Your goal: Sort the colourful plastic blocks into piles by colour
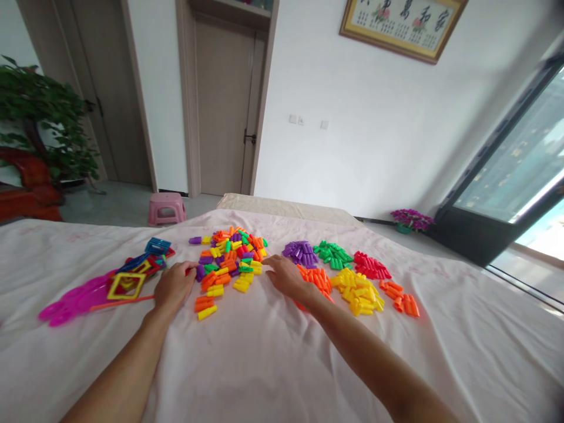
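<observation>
A mixed pile of small plastic tube pieces point(227, 258) in purple, orange, yellow, green and red lies on the cloth. At its left edge, my left hand point(174, 286) has its fingers curled together, with a bit of a red plastic piece point(190, 271) showing at the tips. My right hand point(284, 276) reaches in from the right, thumb and fingers apart, beside the pile's yellow pieces; I see nothing held in it. To its right are single-colour heaps: purple point(300, 253), green point(333, 255), red point(371, 265), yellow point(358, 291) and orange point(318, 279), the last partly behind my forearm.
More orange pieces point(400, 298) lie at the far right. Left of my left hand are a magenta plastic item point(79, 299), a yellow square frame point(126, 286) and a blue piece point(157, 245). A pale cloth point(247, 364) covers the surface. A pink stool point(167, 207) stands beyond.
</observation>
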Demonstrator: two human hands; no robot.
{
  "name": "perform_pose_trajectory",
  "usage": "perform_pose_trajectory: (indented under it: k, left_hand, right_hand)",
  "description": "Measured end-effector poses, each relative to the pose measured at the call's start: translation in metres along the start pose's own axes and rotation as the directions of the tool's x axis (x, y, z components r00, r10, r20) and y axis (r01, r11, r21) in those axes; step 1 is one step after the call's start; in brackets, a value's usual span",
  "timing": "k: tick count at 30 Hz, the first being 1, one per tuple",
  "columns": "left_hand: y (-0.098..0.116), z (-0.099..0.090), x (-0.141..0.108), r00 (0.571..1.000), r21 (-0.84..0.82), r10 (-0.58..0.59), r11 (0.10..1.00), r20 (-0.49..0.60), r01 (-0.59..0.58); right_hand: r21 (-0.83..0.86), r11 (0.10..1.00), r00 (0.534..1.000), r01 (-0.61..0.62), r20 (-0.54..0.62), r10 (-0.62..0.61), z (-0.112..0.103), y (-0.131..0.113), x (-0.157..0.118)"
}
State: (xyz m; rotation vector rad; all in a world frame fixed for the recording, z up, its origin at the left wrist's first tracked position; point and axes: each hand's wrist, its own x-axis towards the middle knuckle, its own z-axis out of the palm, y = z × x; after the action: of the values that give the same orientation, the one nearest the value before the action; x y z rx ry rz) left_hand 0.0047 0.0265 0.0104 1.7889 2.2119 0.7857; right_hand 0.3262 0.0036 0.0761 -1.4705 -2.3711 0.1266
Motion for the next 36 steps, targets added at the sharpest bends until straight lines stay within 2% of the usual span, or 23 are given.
perform_pose_trajectory:
  k: [3, 7, 12, 16, 21, 25, 29, 34, 36]
  left_hand:
    - [0.001, -0.001, -0.001, 1.0, -0.006, 0.007, 1.0, -0.008, -0.007]
    - [0.001, -0.002, -0.001, 1.0, -0.019, 0.009, 1.0, -0.006, -0.009]
    - [0.003, -0.003, -0.002, 1.0, -0.018, 0.004, 1.0, -0.005, -0.004]
    - [0.002, -0.002, -0.002, 1.0, -0.013, 0.0, 1.0, 0.006, 0.0]
    - [-0.002, 0.0, 0.001, 1.0, 0.017, 0.001, 1.0, 0.023, -0.001]
    - [-0.004, 0.001, 0.002, 0.999, 0.035, 0.006, 0.999, 0.04, -0.008]
    - [-0.003, 0.001, 0.001, 1.0, 0.047, 0.008, 0.999, 0.028, -0.01]
    - [-0.003, 0.001, 0.001, 0.999, 0.053, 0.009, 0.999, 0.031, -0.011]
    - [-0.002, 0.0, 0.001, 0.999, 0.061, -0.003, 0.998, 0.047, 0.0]
  right_hand:
    - [-0.011, 0.999, 0.999, -0.034, 0.033, 0.034, 0.021, -0.014, 0.015]
    - [-0.028, 0.996, 0.994, -0.088, 0.056, 0.09, 0.037, -0.018, 0.027]
    - [0.039, 0.989, 0.99, -0.141, 0.035, 0.139, 0.042, -0.016, 0.027]
    - [0.04, 0.991, 0.992, -0.124, 0.037, 0.123, 0.036, -0.022, 0.014]
    - [0.155, 0.985, 0.994, -0.079, -0.068, 0.091, 0.015, -0.028, -0.012]
    - [0.244, 0.969, 0.975, -0.038, -0.203, 0.09, -0.015, -0.014, -0.035]
    - [0.239, 0.959, 0.917, -0.15, -0.328, 0.225, -0.049, 0.019, -0.055]
    - [0.19, 0.936, 0.85, -0.296, -0.395, 0.349, -0.084, 0.067, -0.078]
    - [0.206, 0.903, 0.801, -0.376, -0.418, 0.429, -0.094, 0.083, -0.088]
